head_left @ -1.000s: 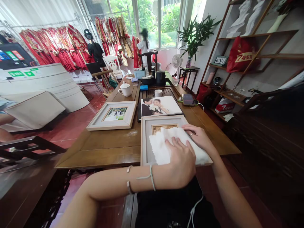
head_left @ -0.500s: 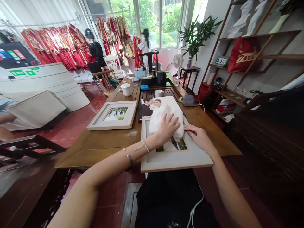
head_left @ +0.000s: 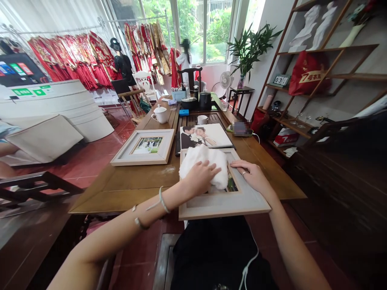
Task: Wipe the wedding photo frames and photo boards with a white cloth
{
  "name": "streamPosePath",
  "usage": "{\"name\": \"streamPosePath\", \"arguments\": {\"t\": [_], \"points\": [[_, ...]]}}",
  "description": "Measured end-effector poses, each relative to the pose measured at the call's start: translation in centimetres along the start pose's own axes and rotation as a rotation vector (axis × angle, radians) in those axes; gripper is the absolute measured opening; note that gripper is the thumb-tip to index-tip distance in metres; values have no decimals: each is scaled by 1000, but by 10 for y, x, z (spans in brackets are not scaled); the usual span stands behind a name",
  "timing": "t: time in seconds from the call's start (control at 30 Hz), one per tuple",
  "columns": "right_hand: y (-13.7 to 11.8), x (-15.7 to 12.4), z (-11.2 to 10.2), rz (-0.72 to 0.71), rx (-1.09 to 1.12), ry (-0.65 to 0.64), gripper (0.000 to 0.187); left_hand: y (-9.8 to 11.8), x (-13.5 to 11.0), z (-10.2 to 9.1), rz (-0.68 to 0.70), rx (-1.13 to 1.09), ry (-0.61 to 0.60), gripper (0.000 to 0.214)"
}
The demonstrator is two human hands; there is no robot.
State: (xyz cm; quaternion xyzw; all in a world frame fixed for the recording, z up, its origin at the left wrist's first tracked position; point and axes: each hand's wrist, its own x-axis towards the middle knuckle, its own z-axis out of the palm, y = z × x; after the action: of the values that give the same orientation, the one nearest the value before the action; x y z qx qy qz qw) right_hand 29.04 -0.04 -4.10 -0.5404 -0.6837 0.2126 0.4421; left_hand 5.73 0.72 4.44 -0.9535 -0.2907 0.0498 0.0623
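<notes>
My left hand (head_left: 201, 176) presses a fluffy white cloth (head_left: 203, 160) onto a picture frame (head_left: 229, 206), fingers bent over the cloth. The frame lies at the table's near edge, its pale border showing and its photo (head_left: 232, 181) mostly covered. On the frame's right side rests my right hand (head_left: 250, 172), fingers stretched out and flat, a ring on one finger. Just behind is a portrait print (head_left: 216, 135) of two people, partly tucked behind the frame. A second framed photo (head_left: 148, 145) lies to the left, apart from both hands.
On the wooden table (head_left: 127, 181) stand a lidded white cup (head_left: 160, 114), a small white cup (head_left: 202, 119) and a dark kettle (head_left: 204, 100). A phone (head_left: 242, 128) with a cable lies at right. Shelves (head_left: 314, 90) rise on the right; two people are near red garments (head_left: 75, 58).
My left hand and the cloth have slid left and slightly toward me, uncovering more of the portrait print. My right hand has shifted slightly left; the frame stays in place.
</notes>
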Motion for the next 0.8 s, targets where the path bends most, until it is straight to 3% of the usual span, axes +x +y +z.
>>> {"name": "streamPosePath", "arguments": {"t": [0.17, 0.27, 0.37, 0.57, 0.8], "points": [[-1, -1, 0, 13, -12, -1, 28, 43, -55, -9, -105, 27, -123, 51], [-2, -1, 0, 0, -6, 0, 28, 68, -78, -2, -121, 78, -63, 63], [-2, -1, 0, -13, -8, -1, 29, 77, -84, 1, -192, 93, -19, 64], [0, 0, 0, 7, -17, 5, 28, 53, -54, -14, -397, 58, -191, 59], [-2, -1, -1, 9, 1, 1, 29, 12, -27, 0, -458, 47, -17, 64]]}}
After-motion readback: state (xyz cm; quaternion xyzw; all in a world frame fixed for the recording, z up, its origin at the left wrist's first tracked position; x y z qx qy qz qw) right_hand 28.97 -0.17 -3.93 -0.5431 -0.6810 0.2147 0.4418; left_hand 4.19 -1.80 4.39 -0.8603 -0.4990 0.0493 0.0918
